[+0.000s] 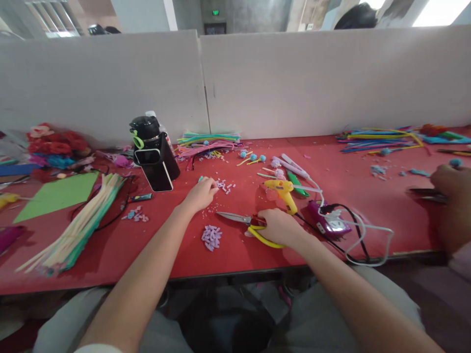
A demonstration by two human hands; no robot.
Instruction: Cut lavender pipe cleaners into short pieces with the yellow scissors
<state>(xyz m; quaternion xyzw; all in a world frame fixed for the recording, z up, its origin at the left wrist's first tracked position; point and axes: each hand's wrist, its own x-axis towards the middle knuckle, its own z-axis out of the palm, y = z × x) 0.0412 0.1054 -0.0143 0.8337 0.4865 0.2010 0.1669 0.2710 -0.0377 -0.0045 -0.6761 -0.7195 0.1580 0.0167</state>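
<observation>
Bare forearms (150,267) outstretched: right hand (277,226) grips scissors (243,218); beyond these, left hand (201,194), hold unclear, by ungathered bits (225,187); nearer, lilac pieces (211,238) already piled.

Green lit sign (215,12), high on the far wall (253,17), marks too small; no text readable

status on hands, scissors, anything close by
Right hand holding yellow-handled scissors. Left hand at loose lilac pieces. Glue gun close beyond right hand.
</observation>
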